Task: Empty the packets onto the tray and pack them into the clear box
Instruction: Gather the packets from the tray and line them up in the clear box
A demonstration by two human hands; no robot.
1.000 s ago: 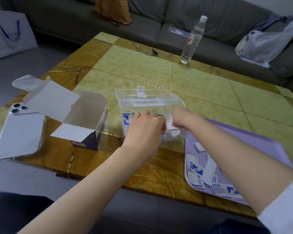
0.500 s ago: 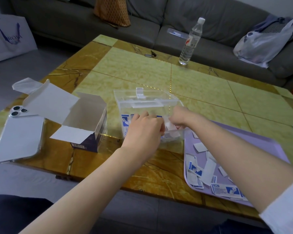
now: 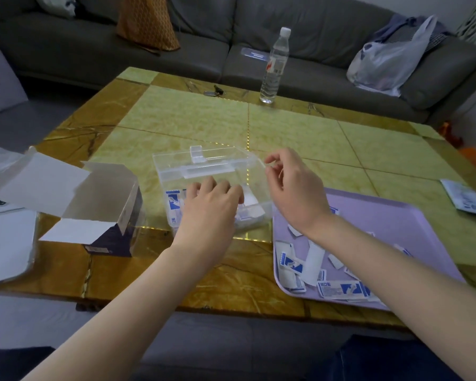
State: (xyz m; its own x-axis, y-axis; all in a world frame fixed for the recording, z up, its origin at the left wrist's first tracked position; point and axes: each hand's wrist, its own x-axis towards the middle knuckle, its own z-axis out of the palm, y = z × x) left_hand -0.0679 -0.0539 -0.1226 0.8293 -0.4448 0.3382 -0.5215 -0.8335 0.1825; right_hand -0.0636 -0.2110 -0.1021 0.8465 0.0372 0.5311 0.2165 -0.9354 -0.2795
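Your left hand (image 3: 208, 213) reaches into the clear box (image 3: 204, 165), its fingers (image 3: 217, 188) bent down onto the packets (image 3: 173, 204) stacked inside; whether they grip one cannot be told. Your right hand (image 3: 294, 188) hovers at the box's right rim, fingers loosely curled, with nothing visible in them. Beneath that wrist lies the purple tray (image 3: 396, 215) with loose packets (image 3: 338, 289). Left of your left fingers an open cardboard box (image 3: 105, 204) stands on the surface (image 3: 190, 119).

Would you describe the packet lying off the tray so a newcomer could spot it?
On the table, find the lilac tray at right. Beyond its far right corner lies a white, blue-printed packet: the only one lying on bare tabletop.
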